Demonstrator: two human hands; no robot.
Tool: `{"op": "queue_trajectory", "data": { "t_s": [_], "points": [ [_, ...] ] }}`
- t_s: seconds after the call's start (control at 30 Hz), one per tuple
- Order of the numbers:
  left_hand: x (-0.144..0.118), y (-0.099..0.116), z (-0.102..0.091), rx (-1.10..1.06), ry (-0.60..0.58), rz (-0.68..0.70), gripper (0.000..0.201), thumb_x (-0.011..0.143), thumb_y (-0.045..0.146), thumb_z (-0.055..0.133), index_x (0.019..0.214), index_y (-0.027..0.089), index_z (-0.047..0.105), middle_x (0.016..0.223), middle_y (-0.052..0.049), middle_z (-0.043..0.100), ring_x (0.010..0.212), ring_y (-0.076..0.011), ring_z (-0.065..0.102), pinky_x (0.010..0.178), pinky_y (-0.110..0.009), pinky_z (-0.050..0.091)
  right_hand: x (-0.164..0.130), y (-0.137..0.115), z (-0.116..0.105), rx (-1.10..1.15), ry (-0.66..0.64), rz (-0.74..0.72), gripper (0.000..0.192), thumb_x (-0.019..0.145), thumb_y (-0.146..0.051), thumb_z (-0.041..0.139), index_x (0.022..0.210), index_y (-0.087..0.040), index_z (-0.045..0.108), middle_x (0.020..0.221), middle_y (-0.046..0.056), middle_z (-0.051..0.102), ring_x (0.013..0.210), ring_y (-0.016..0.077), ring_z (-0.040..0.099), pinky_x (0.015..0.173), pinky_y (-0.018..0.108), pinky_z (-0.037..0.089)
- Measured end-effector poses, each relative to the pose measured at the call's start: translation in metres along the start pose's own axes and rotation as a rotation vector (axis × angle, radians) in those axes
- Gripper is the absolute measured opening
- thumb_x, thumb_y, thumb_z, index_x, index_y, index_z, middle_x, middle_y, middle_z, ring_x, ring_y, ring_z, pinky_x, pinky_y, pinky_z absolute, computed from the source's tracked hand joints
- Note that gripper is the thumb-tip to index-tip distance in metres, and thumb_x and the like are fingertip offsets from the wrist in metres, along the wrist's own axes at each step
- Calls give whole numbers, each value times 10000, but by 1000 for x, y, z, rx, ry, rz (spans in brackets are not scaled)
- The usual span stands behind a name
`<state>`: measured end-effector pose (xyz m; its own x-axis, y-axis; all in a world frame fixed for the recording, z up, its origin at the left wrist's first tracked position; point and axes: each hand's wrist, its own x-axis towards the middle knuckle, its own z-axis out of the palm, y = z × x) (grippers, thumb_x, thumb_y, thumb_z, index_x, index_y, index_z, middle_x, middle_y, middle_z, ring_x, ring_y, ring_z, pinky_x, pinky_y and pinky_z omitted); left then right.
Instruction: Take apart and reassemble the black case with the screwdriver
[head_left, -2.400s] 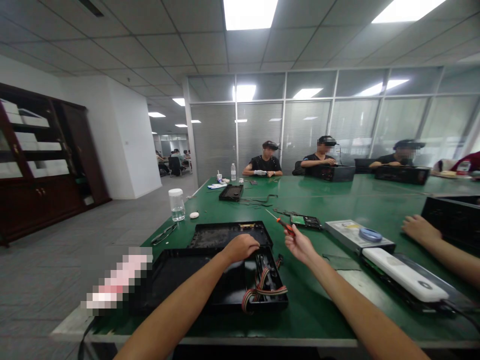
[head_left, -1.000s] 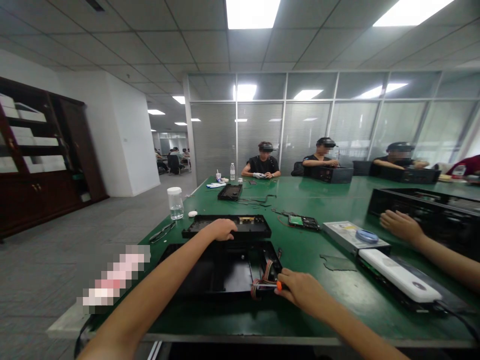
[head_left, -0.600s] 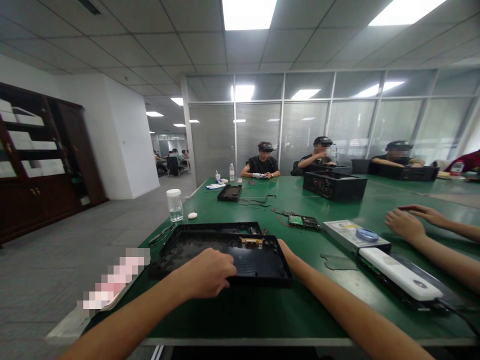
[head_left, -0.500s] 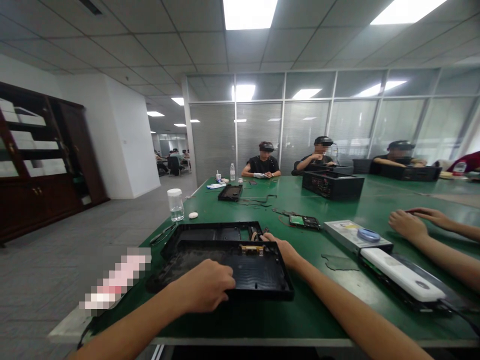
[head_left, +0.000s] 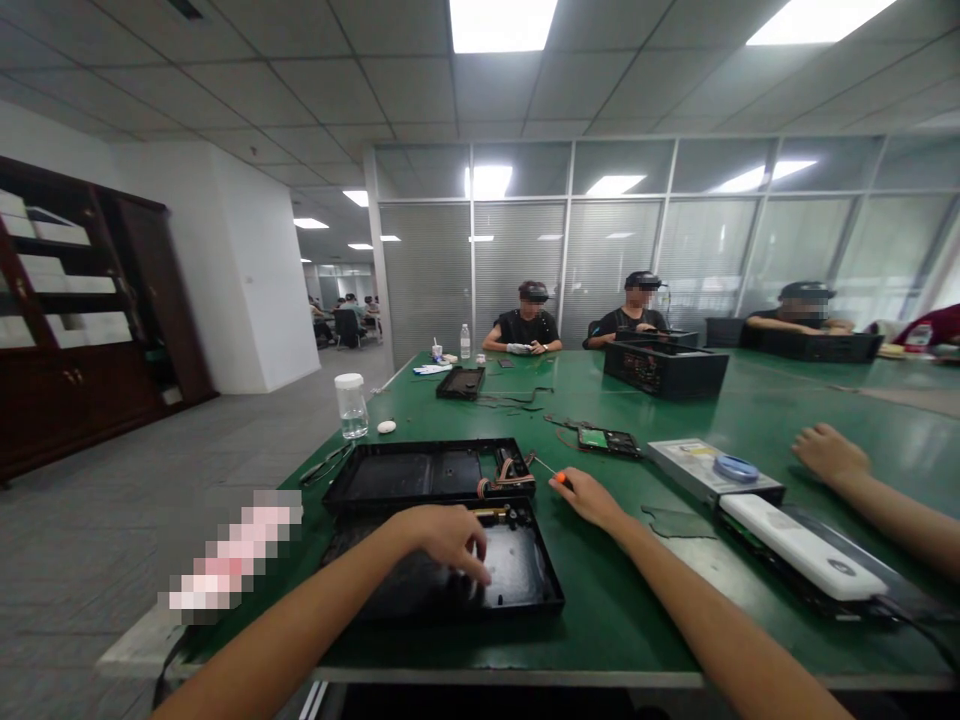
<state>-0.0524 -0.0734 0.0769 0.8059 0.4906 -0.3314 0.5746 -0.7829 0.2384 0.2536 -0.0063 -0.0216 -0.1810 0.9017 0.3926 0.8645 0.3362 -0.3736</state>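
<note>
My left hand [head_left: 442,535] rests palm down with spread fingers on a flat black cover panel [head_left: 517,580] lying near the table's front edge. Just behind it sits a black case shell [head_left: 409,475] with a bundle of ribbon cables [head_left: 510,472] at its right end. My right hand [head_left: 589,497] is closed around an orange-handled screwdriver [head_left: 556,477], its thin shaft pointing back toward the cables. Both hands lie low over the green table [head_left: 637,620].
A silver drive [head_left: 705,470], a white device [head_left: 806,550] and a co-worker's hand [head_left: 829,455] lie to the right. A small circuit board [head_left: 607,440], a clear jar [head_left: 351,408], another black case [head_left: 664,368] and several seated people lie farther back.
The black cover panel has swapped places with the case shell: it came toward me and now lies in front. My right hand picked the screwdriver back up; the co-worker's case slid away.
</note>
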Motion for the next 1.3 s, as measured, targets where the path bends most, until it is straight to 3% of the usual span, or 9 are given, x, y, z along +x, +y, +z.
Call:
{"op": "queue_trajectory", "data": {
  "t_s": [0.1,0.17,0.27,0.37,0.57,0.7,0.9,1.07,1.3],
  "points": [
    [39,-6,-5,187,325,147,346,734,399,605,1012,195,590,914,-43,621,826,-179,566,732,-268,432,0,-13,3,37,3,-3,396,847,-492,350,821,-161,565,789,54,586,750,174,541,716,285,392],
    [64,-8,0,332,409,210,342,719,337,634,1025,194,582,978,-61,593,937,-214,524,791,-298,415,0,-17,1,49,3,-3,404,846,-499,345,817,-161,565,787,57,591,753,180,541,718,289,389],
    [92,-11,11,464,422,266,236,764,306,585,956,172,610,938,-71,579,927,-221,507,800,-307,408,-1,-18,-4,57,2,8,411,840,-507,347,804,-164,570,784,60,597,749,186,544,718,293,387],
    [104,-15,22,495,451,288,179,824,261,499,903,156,621,910,-75,569,889,-202,503,807,-296,396,-2,-17,-8,63,6,20,411,838,-504,348,779,-167,576,768,61,603,733,187,545,709,290,388],
    [100,-21,30,466,516,282,189,843,181,438,854,149,624,918,-73,567,886,-186,495,812,-290,385,-3,-21,-10,62,18,33,439,831,-524,343,759,-165,584,751,64,611,715,186,544,688,280,384],
    [95,-20,28,409,500,324,197,851,183,436,814,145,626,922,-65,580,905,-173,494,833,-265,369,-3,-24,-10,60,1,16,448,829,-532,338,749,-166,583,735,57,613,694,179,542,673,273,385],
    [88,-17,23,348,561,317,236,890,203,370,899,163,602,941,-43,601,925,-160,502,874,-260,352,-3,-23,-10,61,-2,-9,454,832,-533,329,764,-163,585,746,60,613,716,185,543,690,282,385],
    [100,-18,29,354,635,240,241,891,192,362,902,151,599,913,-53,610,901,-165,522,865,-287,375,-3,-23,-10,70,-6,-7,440,825,-524,348,736,-168,591,731,58,614,701,186,545,675,278,383],
    [112,-21,31,372,588,216,259,885,220,378,875,142,625,912,-57,618,897,-176,523,891,-288,368,-3,-22,-11,74,-7,8,445,827,-527,352,762,-161,596,738,66,618,699,184,546,682,281,384]
  ]
}}
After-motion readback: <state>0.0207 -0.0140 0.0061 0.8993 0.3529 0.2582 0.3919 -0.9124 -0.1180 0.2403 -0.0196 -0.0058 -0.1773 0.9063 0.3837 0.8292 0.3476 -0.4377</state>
